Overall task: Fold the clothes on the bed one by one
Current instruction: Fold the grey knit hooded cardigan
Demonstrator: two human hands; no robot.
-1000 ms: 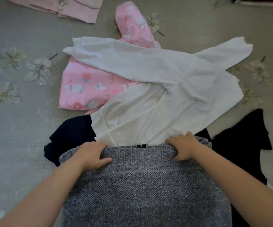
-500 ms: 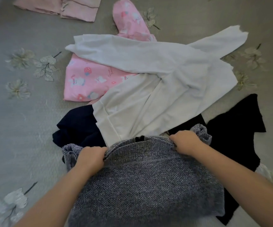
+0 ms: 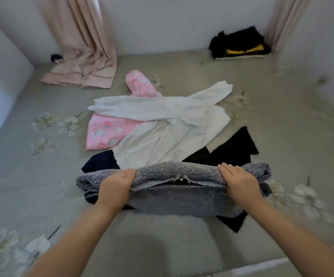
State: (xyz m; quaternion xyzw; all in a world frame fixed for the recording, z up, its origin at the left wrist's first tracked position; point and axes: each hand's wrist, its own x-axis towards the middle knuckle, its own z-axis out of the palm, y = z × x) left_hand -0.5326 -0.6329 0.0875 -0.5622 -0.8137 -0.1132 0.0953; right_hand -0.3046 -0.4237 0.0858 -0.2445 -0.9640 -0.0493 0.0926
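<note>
A grey knit garment [image 3: 174, 192] lies folded into a thick bundle across the bed in front of me. My left hand [image 3: 115, 186] grips its left part, fingers curled over the top fold. On its right part my right hand [image 3: 239, 182] presses with flat fingers. Behind it lie a white long-sleeved top [image 3: 168, 124], a pink printed garment [image 3: 106, 130] partly under the white one, a dark navy piece [image 3: 100, 162] and a black piece [image 3: 232, 148].
The grey-green bedspread [image 3: 32, 176] has a flower print. A folded stack of black and yellow clothes [image 3: 240, 47] sits at the far right by the wall. Pink curtains [image 3: 82, 52] hang down onto the bed at the far left. Walls close off the left and back.
Both hands have rolled the grey garment's far edge over toward me, so it is now a thick folded bundle. The camera has tilted up, showing the walls and curtains.
</note>
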